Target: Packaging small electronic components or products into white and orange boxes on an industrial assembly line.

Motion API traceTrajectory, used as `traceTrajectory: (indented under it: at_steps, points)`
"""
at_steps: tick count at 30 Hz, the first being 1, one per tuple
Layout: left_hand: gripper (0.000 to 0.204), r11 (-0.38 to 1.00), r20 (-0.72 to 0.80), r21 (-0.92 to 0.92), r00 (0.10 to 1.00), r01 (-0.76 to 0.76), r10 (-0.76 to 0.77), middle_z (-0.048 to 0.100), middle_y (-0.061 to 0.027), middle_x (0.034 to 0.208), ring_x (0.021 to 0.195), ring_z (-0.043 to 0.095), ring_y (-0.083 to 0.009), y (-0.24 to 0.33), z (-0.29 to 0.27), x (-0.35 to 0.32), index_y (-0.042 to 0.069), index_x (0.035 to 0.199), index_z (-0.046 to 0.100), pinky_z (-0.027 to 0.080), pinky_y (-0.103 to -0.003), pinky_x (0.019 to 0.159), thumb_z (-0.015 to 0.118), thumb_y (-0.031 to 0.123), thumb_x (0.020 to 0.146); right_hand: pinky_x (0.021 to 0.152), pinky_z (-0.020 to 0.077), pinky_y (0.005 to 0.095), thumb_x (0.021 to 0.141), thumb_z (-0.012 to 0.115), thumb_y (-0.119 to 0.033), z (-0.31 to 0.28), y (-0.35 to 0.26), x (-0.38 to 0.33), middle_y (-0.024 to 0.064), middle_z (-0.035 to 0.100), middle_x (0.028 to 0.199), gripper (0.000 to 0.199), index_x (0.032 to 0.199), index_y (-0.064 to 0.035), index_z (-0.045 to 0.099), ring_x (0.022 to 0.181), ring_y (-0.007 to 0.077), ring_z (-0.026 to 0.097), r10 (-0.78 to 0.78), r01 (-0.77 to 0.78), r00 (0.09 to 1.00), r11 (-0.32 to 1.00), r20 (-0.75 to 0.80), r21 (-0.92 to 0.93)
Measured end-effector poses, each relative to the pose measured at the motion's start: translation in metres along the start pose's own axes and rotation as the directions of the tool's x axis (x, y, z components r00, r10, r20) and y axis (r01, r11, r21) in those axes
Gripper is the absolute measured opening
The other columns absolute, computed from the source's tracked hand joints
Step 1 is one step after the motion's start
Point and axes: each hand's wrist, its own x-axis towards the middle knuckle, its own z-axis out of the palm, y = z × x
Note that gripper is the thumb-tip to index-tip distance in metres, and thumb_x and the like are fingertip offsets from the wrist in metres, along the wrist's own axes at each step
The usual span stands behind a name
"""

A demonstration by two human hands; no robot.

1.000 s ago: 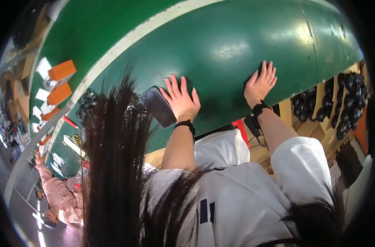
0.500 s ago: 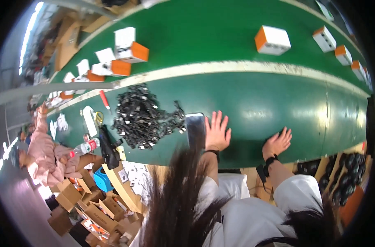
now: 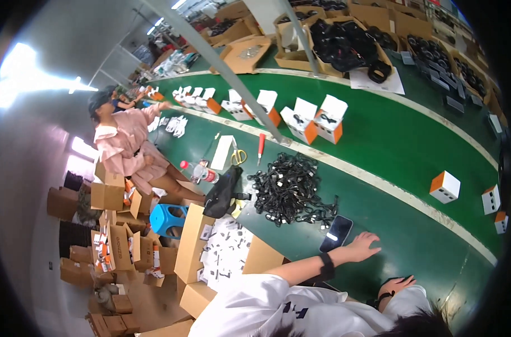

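My left hand (image 3: 363, 247) rests palm down on the green table, fingers loosely bent and apart, with nothing in it. Beside it lies a dark smartphone (image 3: 336, 233); the hand is close to the phone's near edge. My right hand (image 3: 400, 285) is lower down at the table's front edge, fingers stretched out and partly hidden by a dark shadow or shape; I see nothing held. Beyond the phone spreads a heap of black cables (image 3: 286, 188) with pale plugs.
Left of the cables are a red-handled tool (image 3: 261, 147), yellow-handled scissors (image 3: 239, 156), a black bag (image 3: 223, 194) and a plastic bottle (image 3: 202, 172). White and orange boxes (image 3: 445, 187) stand on the belt beyond. A person in pink (image 3: 127, 140) stands at left, near cartons and a blue stool (image 3: 168, 219).
The view has swung left, bringing more of the belt, the co-worker and the floor cartons into sight. My left hand's fingers, spread flat before, are now more bent.
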Motion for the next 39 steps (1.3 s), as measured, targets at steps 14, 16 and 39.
traceTrajectory:
  at_steps: [14,16,39]
  points:
    - [0.048,-0.315,-0.685,-0.387,0.042,-0.867,0.727,0.054,-0.0177,0.109,0.094,0.051,-0.0300,0.223,-0.236,-0.154,-0.008,0.102,0.052,0.040,-0.041,0.086,0.049,0.037,0.085,0.105,0.0268,0.0447,0.093,0.040,-0.021,0.011,-0.057,-0.018,0.0112,0.033,0.144,0.045,0.137,-0.0119,0.037,0.131,0.0313,0.032,-0.211,0.206,0.976,0.975,0.055,0.084]
    - [0.048,-0.296,-0.691,-0.364,0.043,-0.883,0.722,0.053,-0.0176,0.109,0.094,0.051,-0.0300,0.222,-0.232,-0.158,-0.008,0.102,0.052,0.040,-0.041,0.085,0.049,0.036,0.085,0.105,0.0268,0.0448,0.093,0.040,-0.021,0.008,-0.053,-0.021,0.0112,0.033,0.144,0.045,0.137,-0.0118,0.037,0.131,0.0314,0.032,-0.222,0.216,0.973,0.973,0.063,0.078]
    - [0.044,0.006,-0.661,-0.101,0.072,-0.995,0.747,0.051,-0.0164,0.111,0.093,0.049,-0.0294,0.221,-0.229,-0.165,-0.006,0.102,0.052,0.039,-0.040,0.082,0.051,0.034,0.083,0.105,0.0260,0.0449,0.093,0.040,-0.021,-0.012,-0.087,-0.041,0.0120,0.032,0.144,0.046,0.137,-0.0106,0.037,0.131,0.0327,0.031,-0.312,0.292,0.934,0.947,0.175,0.131]
